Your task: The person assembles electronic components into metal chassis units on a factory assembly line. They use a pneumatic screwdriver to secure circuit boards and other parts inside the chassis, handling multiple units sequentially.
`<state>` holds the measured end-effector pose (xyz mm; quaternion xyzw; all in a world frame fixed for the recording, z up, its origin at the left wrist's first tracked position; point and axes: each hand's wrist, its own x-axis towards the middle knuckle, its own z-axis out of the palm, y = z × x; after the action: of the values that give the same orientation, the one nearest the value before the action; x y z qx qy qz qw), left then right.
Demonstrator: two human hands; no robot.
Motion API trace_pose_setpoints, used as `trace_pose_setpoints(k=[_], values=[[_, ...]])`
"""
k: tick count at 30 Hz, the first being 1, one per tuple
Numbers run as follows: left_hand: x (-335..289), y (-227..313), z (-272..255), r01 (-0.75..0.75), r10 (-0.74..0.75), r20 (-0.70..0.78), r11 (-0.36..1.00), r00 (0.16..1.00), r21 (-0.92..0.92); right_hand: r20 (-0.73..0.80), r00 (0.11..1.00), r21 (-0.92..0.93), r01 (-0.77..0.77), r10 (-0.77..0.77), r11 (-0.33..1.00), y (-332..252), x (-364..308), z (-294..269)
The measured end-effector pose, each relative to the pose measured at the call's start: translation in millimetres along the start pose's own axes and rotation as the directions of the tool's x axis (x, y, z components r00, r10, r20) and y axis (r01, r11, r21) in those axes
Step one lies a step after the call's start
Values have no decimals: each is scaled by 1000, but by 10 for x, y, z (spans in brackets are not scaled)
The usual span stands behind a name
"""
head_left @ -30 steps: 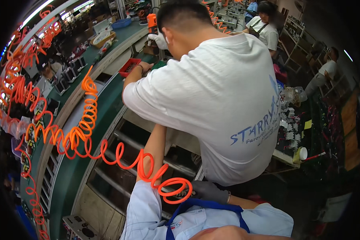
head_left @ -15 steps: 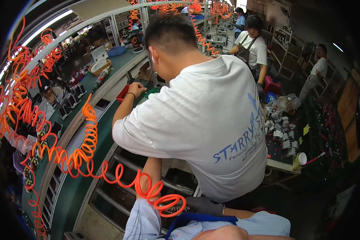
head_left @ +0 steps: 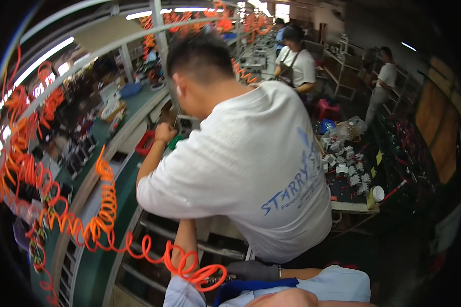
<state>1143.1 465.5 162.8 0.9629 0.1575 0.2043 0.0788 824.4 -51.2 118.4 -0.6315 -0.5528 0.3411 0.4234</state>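
Observation:
My left forearm [head_left: 186,240], in a light blue sleeve, reaches up from the lower edge. Its hand is hidden behind a co-worker in a white T-shirt [head_left: 241,169], who stands close in front of me. My right hand [head_left: 253,270], in a dark grey glove, lies low at the middle, against my blue collar. Its fingers point left toward the last loops of an orange coiled air hose [head_left: 207,276] and are too dark to make out. The hose crosses in front of my left forearm. The co-worker's hand [head_left: 164,133] is beside a red bin [head_left: 146,142].
A green conveyor [head_left: 95,261] with metal rails runs along the left. More orange coiled hoses [head_left: 30,169] hang there. At the right stands a table with several grey-white parts [head_left: 348,166] and a white tub [head_left: 376,194]. Other people [head_left: 297,64] stand farther back.
The view has shifted, so the co-worker and the benches sit farther left and slightly lower. My arms keep nearly the same pose. A person at the back has straightened up.

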Motion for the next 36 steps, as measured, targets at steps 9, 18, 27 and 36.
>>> trace_pose_setpoints(k=[9, 18, 27, 36], values=[[-1154, -87, -156, 130, -129, 64, 991, 990, -15, 46, 988, -64, 152, -149, 986, -85, 277, -19], [-3560, 785, -422, 631, -614, 167, 708, 772, -317, 58, 978, -51, 203, -200, 978, -328, 287, 36], [-4590, 655, -861, 472, -670, -86, 602, 737, -644, 76, 995, -22, 62, -60, 998, -642, 378, 254], [-5864, 396, -1556, 384, -694, -142, 543, 706, -746, 113, 986, 90, 115, -125, 989, -982, 555, 802]])
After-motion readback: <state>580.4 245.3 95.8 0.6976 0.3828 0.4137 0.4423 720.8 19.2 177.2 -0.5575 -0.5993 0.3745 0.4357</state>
